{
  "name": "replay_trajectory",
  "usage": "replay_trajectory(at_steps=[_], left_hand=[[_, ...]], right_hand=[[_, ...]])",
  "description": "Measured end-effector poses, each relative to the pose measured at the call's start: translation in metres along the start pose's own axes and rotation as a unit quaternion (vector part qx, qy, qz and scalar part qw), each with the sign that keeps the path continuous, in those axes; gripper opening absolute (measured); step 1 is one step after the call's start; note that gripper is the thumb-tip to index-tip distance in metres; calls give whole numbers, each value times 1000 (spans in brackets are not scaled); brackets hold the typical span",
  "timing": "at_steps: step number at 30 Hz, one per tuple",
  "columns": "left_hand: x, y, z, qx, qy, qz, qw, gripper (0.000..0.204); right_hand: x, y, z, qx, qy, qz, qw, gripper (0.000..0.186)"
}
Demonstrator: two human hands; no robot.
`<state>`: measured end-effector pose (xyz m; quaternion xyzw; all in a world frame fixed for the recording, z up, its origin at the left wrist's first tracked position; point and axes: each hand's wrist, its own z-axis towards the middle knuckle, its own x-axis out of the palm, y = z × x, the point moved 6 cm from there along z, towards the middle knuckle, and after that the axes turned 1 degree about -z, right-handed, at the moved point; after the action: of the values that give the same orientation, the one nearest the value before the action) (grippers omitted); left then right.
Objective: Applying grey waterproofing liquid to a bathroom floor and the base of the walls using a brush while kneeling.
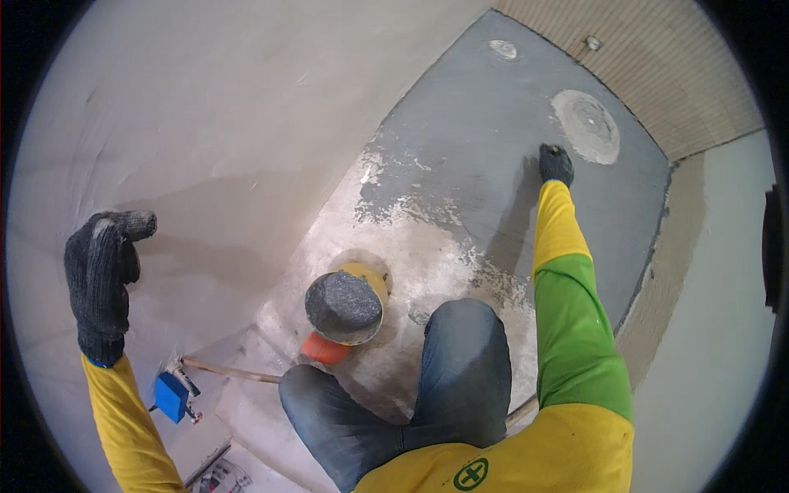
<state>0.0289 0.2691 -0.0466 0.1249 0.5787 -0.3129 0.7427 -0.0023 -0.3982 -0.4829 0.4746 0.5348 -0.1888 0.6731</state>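
Observation:
My right hand (556, 166), in a dark knit glove, reaches far out over the grey-coated floor (468, 123). Its fingers are closed, and whatever they hold is hidden. My left hand (103, 283), gloved alike, is raised beside the pale wall at the left, fingers loosely bent and apart, with nothing visible in it. Between the hands, near my knees, stands a yellow bucket (376, 283) holding grey wet paste (343, 302). The coating ends in a ragged edge, with bare, dusty floor (403, 255) on the near side.
Dried pale patches (585, 127) mark the far floor below a tiled wall (649, 66). An orange object (325, 349) sits against the bucket. A wooden stick (230, 371) and a blue box-like item (171, 398) lie at the lower left. Walls rise on both sides.

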Motion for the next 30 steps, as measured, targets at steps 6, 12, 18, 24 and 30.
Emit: replay_trajectory(at_steps=[6, 12, 18, 24, 30], left_hand=[[7, 1, 10, -115, 22, -113, 987, 43], [7, -14, 11, -18, 4, -63, 998, 31], [13, -6, 20, -111, 48, -143, 982, 29], [4, -26, 16, 105, -36, -4, 994, 46], [-1, -12, 12, 16, -15, -93, 995, 42]], right_hand=[[72, 132, -20, -307, 55, 42, 949, 40], [85, 214, -189, -395, 252, 120, 875, 42], [106, 218, -239, -596, 240, 2, 766, 34], [68, 173, -85, -352, 152, 37, 923, 30], [46, 158, -126, -359, 21, 35, 933, 25]])
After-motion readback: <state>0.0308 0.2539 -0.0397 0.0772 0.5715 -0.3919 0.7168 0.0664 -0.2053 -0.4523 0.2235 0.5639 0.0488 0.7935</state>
